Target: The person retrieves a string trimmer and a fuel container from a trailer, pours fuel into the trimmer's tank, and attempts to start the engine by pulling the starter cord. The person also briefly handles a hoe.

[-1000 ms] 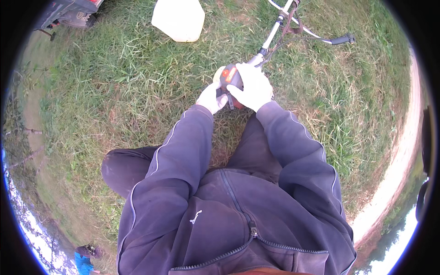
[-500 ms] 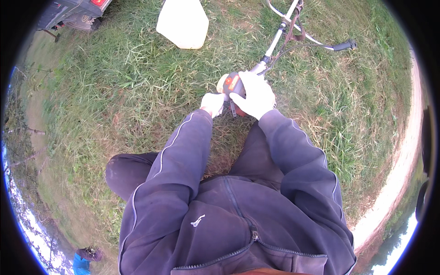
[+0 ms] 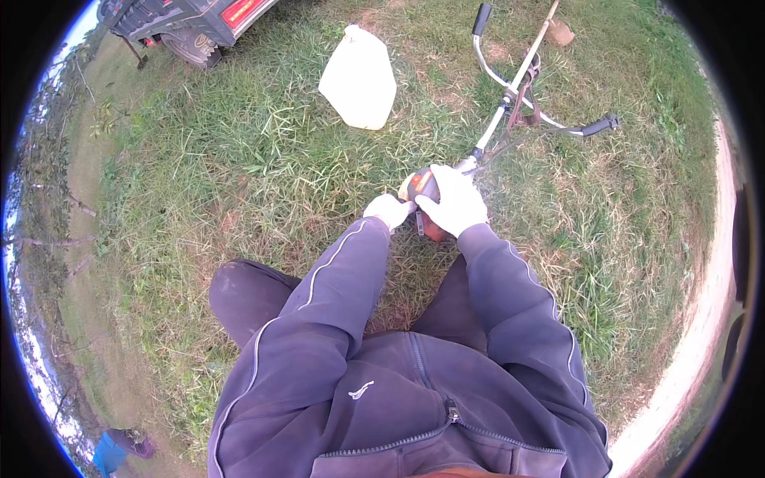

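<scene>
A brush cutter lies on the grass ahead of me, its engine (image 3: 423, 185) with orange, black and yellowish parts nearest me. White gloves cover both hands. My right hand (image 3: 456, 203) is closed over the engine's right side and top, hiding much of it. At the engine's left edge my left hand (image 3: 387, 210) is closed with fingers pressed together; what is between them is hidden. The pale shaft (image 3: 518, 80) runs away to the upper right, crossed by a handlebar (image 3: 488, 68) with black grips. A brown strap (image 3: 523, 111) hangs at their joint.
A whitish plastic jug (image 3: 360, 80) stands or lies on the grass beyond my left hand. At the upper left is a dark vehicle or trailer (image 3: 209, 22) with a wheel. A pale dirt track (image 3: 692, 342) curves along the right. Something blue (image 3: 110, 454) shows at lower left.
The view has tilted up, so the jug, vehicle and brush cutter sit lower and more of the shaft and handlebar shows. Both hands stay at the engine.
</scene>
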Available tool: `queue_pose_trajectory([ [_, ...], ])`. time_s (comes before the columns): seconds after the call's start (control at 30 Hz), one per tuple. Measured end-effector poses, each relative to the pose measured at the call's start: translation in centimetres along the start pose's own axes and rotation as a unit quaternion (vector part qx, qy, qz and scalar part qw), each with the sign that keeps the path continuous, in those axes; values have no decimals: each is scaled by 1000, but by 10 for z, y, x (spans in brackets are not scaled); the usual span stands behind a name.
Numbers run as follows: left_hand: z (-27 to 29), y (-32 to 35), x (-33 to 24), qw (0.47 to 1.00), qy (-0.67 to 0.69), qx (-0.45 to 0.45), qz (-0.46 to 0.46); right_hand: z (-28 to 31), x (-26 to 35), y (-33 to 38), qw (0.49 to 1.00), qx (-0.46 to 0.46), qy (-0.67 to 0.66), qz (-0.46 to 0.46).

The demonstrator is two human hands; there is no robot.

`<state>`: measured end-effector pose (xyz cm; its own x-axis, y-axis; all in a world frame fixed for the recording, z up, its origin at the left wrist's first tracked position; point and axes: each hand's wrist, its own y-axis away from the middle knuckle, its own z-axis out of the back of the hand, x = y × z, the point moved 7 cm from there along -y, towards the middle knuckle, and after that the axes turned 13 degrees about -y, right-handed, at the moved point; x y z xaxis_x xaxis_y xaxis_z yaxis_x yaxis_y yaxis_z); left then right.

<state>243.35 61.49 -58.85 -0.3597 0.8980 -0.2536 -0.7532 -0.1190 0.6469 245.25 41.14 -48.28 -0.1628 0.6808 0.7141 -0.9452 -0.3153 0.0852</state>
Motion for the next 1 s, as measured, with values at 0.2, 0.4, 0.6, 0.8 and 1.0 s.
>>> queue_pose_trajectory([
  [0.2, 93, -6, 49, 984, -153, -91, -27, 15, 60, -7, 994, 62, -13, -88],
  [0.4, 182, 23, 24, 961, -190, -129, -152, -19, 8, -26, 989, -101, -21, 106],
  [0.6, 165, 26, 8, 952, -180, -91, -229, -42, -11, -11, 996, -12, 31, 84],
  [0.8, 214, -18, 13, 938, -148, -271, -158, -39, -9, -1, 998, 16, 44, 36],
  [1.0, 301, -85, 7, 881, -140, -433, -132, -39, -20, 7, 994, -33, 81, 62],
])
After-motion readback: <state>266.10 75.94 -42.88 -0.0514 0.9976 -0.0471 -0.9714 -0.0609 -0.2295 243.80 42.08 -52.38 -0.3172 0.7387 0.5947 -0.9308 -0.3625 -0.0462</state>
